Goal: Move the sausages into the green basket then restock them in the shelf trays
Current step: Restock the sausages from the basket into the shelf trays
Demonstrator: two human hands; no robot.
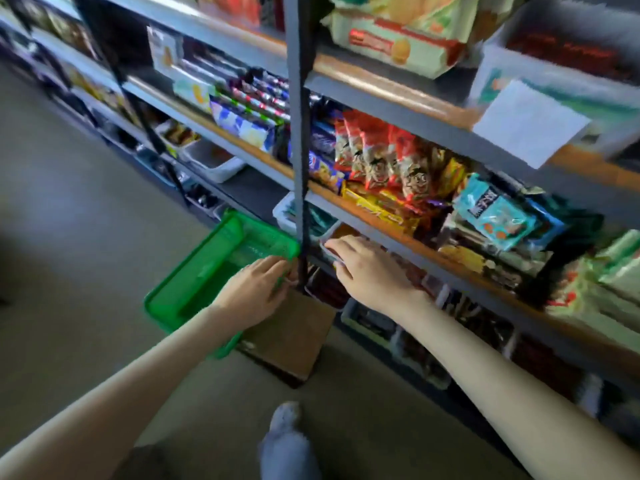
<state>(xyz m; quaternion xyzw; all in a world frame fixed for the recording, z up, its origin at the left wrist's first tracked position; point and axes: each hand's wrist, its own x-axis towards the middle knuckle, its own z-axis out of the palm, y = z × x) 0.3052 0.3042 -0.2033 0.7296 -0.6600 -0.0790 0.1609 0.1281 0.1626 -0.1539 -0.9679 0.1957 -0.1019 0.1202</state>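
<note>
The green basket sits tilted on a brown cardboard box on the floor by the dark shelf post. My left hand grips the basket's near right corner, fingers curled over the rim. My right hand reaches under the lowest shelf board, its fingers lying fairly straight on the rim of a white shelf tray. Dark red sausage packs fill the tray below that hand, blurred. The basket's inside looks bare where it shows.
Snack packets crowd the shelf above my right hand. More white trays line the bottom level to the right. A white bin stands further left. My socked foot is on the beige floor below.
</note>
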